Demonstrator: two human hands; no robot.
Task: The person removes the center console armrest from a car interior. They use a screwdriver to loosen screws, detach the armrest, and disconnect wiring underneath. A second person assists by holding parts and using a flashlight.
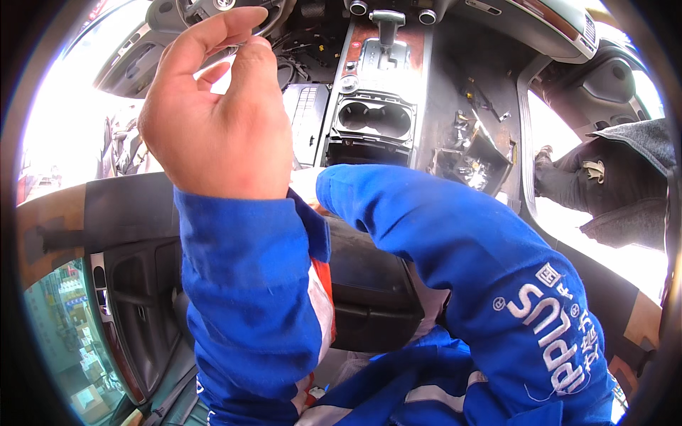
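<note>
The work in hand looks like a reach around the centre console of a partly stripped car cabin, judged by the arms crossing behind it. The left hand is raised at upper left, in front of the steering wheel, fingers loosely curled, thumb and forefinger apart. The console runs down from top centre; a black armrest-like box lies below the arms. The next move probably calls for the left hand to come down clear of the gear lever. Only a sliver of the right hand shows mid-frame, behind the cuffs; I cannot tell its grip.
</note>
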